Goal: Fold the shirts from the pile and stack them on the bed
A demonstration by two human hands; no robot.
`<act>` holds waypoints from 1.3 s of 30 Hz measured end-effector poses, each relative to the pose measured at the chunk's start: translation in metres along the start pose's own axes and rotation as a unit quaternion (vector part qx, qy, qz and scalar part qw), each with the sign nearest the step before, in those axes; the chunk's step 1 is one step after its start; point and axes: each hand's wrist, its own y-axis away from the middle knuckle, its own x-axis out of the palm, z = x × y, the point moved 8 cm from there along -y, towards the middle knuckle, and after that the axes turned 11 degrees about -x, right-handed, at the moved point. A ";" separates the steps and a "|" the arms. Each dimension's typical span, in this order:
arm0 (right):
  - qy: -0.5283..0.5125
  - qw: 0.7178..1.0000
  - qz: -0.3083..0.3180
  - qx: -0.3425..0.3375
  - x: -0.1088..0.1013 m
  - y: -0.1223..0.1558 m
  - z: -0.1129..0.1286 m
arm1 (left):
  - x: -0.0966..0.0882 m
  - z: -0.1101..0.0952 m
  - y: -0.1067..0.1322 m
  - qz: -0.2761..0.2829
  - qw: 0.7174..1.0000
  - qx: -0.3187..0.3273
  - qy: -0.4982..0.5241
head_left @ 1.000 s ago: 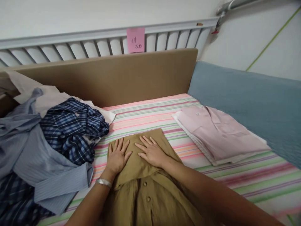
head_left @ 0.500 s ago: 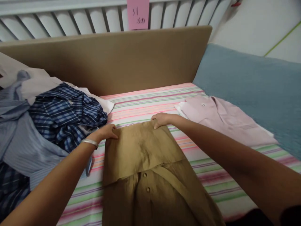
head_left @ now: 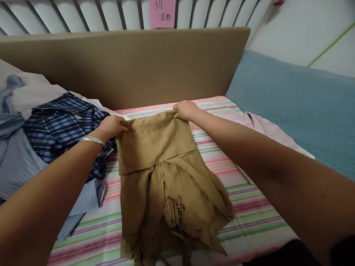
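Note:
A tan buttoned garment [head_left: 158, 147] is stretched between my two hands, its far edge raised and the rest hanging toward me over the striped sheet [head_left: 255, 207]. My left hand [head_left: 112, 126], with a silver bangle at the wrist, pinches its far left corner. At the far right corner, my right hand [head_left: 185, 110] grips the cloth with closed fingers. Two small buttons show on the garment's front, and a fabric rosette [head_left: 173, 212] with cords dangles lower down. The cloth is creased near its bottom, which runs toward the frame's lower edge.
On the left lie a blue plaid shirt [head_left: 55, 125], a light-blue striped shirt [head_left: 19, 162] and white cloth. A folded pink shirt [head_left: 266, 129] lies at the right, partly behind my forearm. A brown board [head_left: 138, 66] stands at the back, beside a blue-grey surface [head_left: 291, 92].
Both hands have moved away from me and up, pulling the tan garment along. More of its lower part, with the rosette, has come into view.

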 end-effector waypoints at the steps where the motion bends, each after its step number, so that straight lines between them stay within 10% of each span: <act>1: 0.007 1.000 -0.018 -0.001 -0.005 0.004 0.002 | -0.006 0.000 0.005 -0.027 1.000 0.001 -0.009; 6: 0.005 0.996 -0.073 -0.056 -0.026 0.066 0.030 | -0.028 0.000 0.066 -0.114 0.993 0.024 -0.004; 12: 0.014 0.985 -0.123 -0.121 -0.039 0.198 0.073 | -0.042 -0.022 0.199 -0.177 0.980 0.090 -0.005; 19: -0.088 0.979 -0.153 -0.105 0.041 0.315 0.125 | 0.055 -0.048 0.337 -0.166 0.976 0.137 0.017; 22: -0.112 0.979 -0.154 -0.075 0.068 0.332 0.135 | 0.084 -0.048 0.352 -0.163 0.980 0.115 0.014; 39: -0.140 0.973 -0.184 -0.024 0.075 0.374 0.128 | 0.110 -0.050 0.386 -0.166 0.977 0.110 0.075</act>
